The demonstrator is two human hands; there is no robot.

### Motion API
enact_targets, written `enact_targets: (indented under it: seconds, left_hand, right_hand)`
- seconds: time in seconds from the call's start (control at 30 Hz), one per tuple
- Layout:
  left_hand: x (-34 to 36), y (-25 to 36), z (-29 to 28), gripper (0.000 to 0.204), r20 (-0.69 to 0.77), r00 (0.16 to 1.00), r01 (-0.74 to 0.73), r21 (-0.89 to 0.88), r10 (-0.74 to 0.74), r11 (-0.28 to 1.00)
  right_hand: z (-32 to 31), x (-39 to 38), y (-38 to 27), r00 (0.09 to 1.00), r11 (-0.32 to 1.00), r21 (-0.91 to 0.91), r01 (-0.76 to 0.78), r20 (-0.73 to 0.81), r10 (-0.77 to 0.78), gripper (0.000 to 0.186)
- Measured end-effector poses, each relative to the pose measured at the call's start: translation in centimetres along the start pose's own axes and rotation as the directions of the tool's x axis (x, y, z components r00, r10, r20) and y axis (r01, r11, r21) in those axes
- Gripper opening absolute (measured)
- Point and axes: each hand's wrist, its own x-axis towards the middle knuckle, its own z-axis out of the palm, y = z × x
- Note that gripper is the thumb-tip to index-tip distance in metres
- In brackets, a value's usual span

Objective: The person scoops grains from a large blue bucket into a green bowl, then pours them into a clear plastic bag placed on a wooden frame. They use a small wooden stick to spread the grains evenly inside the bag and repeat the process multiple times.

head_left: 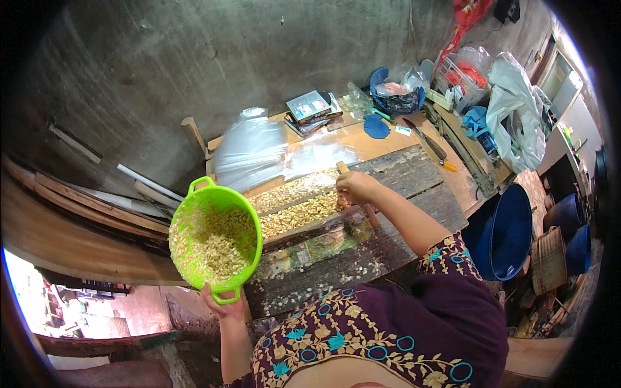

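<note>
My left hand (223, 304) grips the lower handle of a lime-green plastic colander (255, 249), which is tilted so its inside shows. Pale, crumbly bits (223, 255) lie in the colander and cling to its wall. To its right, a long wooden frame (304, 226) on the bench holds a bed of the same-looking bits (291, 213), yellower along the near side. At the frame's right end, my right hand (358, 187) is closed around a wooden bar (342, 167). The bar's ends stick out on both sides of the fist; its middle is hidden.
Clear plastic sheets (251, 152) lie behind the frame, beside stacked boxes (310, 108). A knife (432, 146) and an orange-handled tool (446, 165) rest at the right. Blue barrels (501, 233) stand beyond the bench. Scattered bits dot the dark planks (349, 265).
</note>
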Motion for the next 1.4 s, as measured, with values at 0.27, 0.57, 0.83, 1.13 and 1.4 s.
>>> enact_targets:
  seconds: [0.27, 0.57, 0.83, 1.13, 1.4]
  left_hand:
    - [1.8, -2.9, 2.1, 0.067, 0.064, 0.991, 0.119, 0.042, -0.121, 0.992]
    - [1.3, -4.6, 1.3, 0.07, 0.078, 0.981, 0.169, 0.11, -0.178, 0.98]
    - [0.9, -5.5, -1.0, 0.066, 0.114, 0.972, 0.186, 0.169, -0.207, 0.968]
    - [0.5, -6.1, -3.0, 0.063, 0.129, 0.974, 0.162, 0.191, -0.188, 0.968]
    - [0.4, -6.4, -3.0, 0.06, 0.158, 0.956, 0.215, 0.187, -0.246, 0.958]
  right_hand:
    - [3.6, 0.8, -0.6, 0.93, 0.931, 0.036, 0.364, -0.059, -0.362, 0.016]
    - [0.4, -1.6, 0.2, 0.984, 0.999, 0.043, -0.008, -0.177, 0.015, 0.008]
    - [4.0, 3.2, -2.2, 0.953, 0.98, 0.033, 0.196, -0.241, -0.183, 0.015]
    - [2.8, 1.4, -0.9, 0.989, 0.976, -0.168, -0.137, -0.083, 0.125, 0.013]
    - [1.8, -4.5, -2.5, 0.784, 0.861, 0.168, -0.48, -0.358, 0.507, 0.018]
